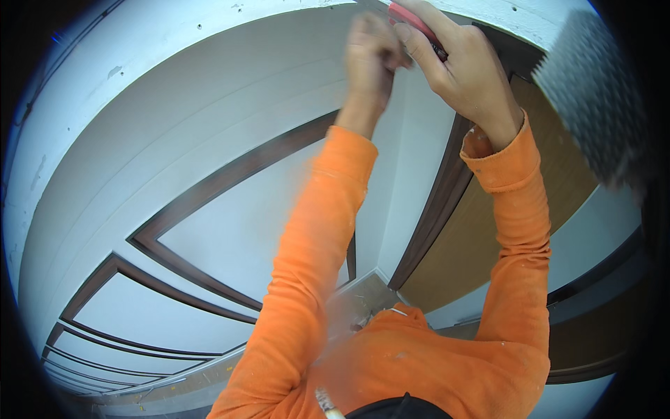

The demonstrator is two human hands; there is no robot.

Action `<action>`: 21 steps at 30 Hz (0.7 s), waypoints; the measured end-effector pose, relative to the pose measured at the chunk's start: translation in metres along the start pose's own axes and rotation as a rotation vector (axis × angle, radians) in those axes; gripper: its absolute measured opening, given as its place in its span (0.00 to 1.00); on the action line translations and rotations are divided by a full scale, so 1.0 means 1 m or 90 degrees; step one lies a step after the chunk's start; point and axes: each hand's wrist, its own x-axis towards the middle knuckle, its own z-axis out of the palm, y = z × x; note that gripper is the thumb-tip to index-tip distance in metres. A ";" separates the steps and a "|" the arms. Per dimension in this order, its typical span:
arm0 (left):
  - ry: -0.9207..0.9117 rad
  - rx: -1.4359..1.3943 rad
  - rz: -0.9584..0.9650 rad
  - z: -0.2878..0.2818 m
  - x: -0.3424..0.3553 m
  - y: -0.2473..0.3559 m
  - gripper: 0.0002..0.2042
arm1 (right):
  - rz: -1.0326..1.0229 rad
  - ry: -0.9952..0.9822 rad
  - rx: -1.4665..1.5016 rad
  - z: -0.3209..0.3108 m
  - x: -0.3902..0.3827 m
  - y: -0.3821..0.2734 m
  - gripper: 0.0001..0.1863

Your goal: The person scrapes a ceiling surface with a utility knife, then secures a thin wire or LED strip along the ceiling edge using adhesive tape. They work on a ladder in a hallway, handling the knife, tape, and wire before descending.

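Note:
Both my arms, in orange sleeves, reach up toward the top of the head view. My right hand (pixel 464 73) is closed around a tool with a pinkish-red handle (pixel 417 26); its far end runs out at the top edge, so its kind does not show. Just to the left of it, my left hand (pixel 373 59) is raised with its fingers curled in, close to the tool. Motion blurs this hand, and what its fingers hold, if anything, cannot be made out. A pale, rough-edged surface (pixel 293 15) curves along the top, near both hands.
White wall with brown-framed panels (pixel 230 209) runs down the left. A wooden door (pixel 447 258) in a dark brown frame (pixel 436 202) stands to the right. A grey, toothed-looking object (pixel 593 98) looms close at the upper right. A cigarette (pixel 328 403) shows at the lower edge.

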 end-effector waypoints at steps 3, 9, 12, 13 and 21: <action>0.012 0.271 -0.117 0.012 -0.037 -0.030 0.13 | 0.029 -0.025 -0.036 -0.006 -0.003 -0.015 0.18; 0.136 0.388 -0.363 -0.097 -0.202 -0.093 0.11 | 0.006 -0.017 0.016 -0.005 -0.030 -0.003 0.16; 0.166 0.620 -0.491 -0.180 -0.370 -0.072 0.12 | 0.132 -0.107 0.194 0.025 -0.058 -0.022 0.21; 0.217 0.764 -0.583 -0.192 -0.423 -0.058 0.12 | 0.205 -0.145 0.255 0.036 -0.076 -0.023 0.23; 0.926 1.078 -0.980 -0.089 -0.739 0.073 0.25 | 0.566 -0.729 0.539 0.210 -0.302 -0.047 0.12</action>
